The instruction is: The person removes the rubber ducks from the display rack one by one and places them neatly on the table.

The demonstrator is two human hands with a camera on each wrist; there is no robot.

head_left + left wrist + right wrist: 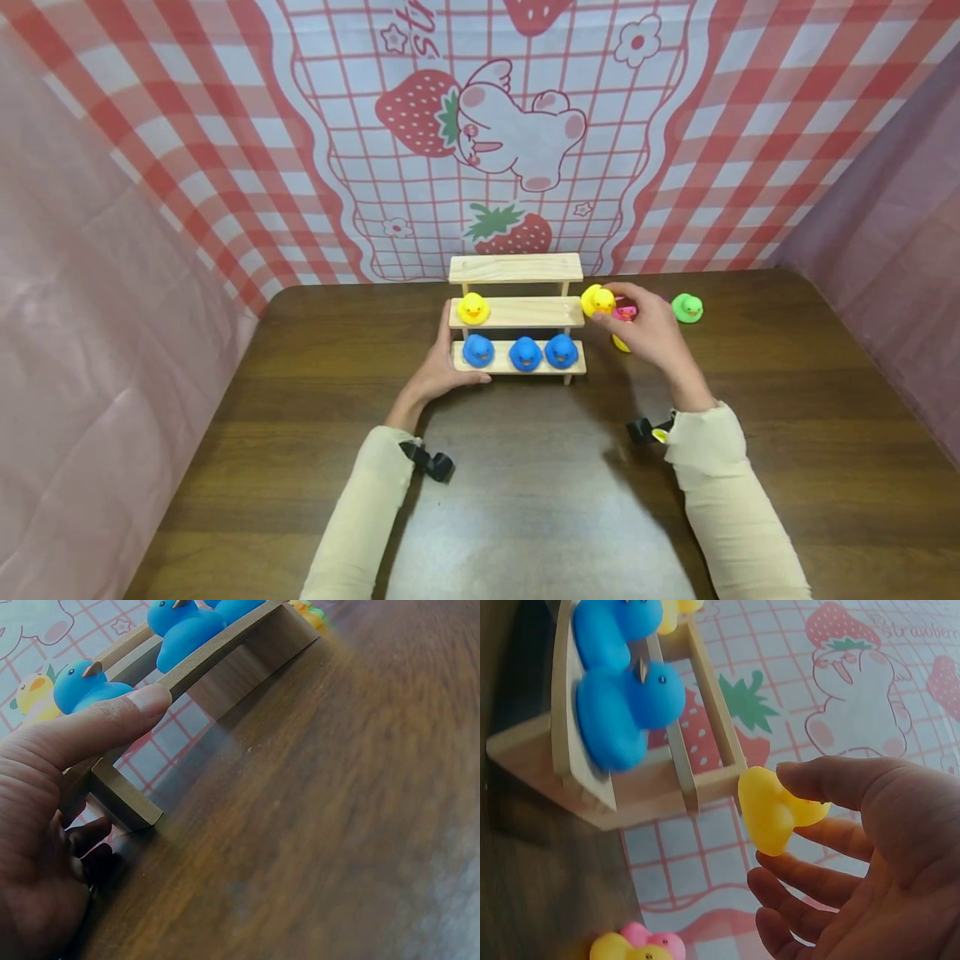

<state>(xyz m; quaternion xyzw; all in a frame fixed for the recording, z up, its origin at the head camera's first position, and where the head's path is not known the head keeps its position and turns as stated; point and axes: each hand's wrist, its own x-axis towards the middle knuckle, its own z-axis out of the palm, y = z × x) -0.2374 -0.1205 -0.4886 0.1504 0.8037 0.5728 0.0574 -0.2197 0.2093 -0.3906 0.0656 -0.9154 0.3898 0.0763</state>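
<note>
A three-tier wooden rack [517,312] stands near the back of the table. Three blue rubber ducks [526,354] sit along its lowest tier, and one yellow rubber duck [473,309] is at the left end of the middle tier. My left hand [437,372] grips the rack's left end, its thumb [150,701] along the front edge of the lowest tier. Between thumb and fingers, my right hand [651,327] pinches a second yellow rubber duck [769,814], close to the right end of the middle tier. The top tier [516,268] holds no duck.
Right of the rack, partly hidden behind my right hand, are a pink duck [625,313] and another yellow duck [621,342]. A green duck [687,308] sits farther right. A strawberry-print checked cloth [517,142] hangs behind the brown wooden table [337,358].
</note>
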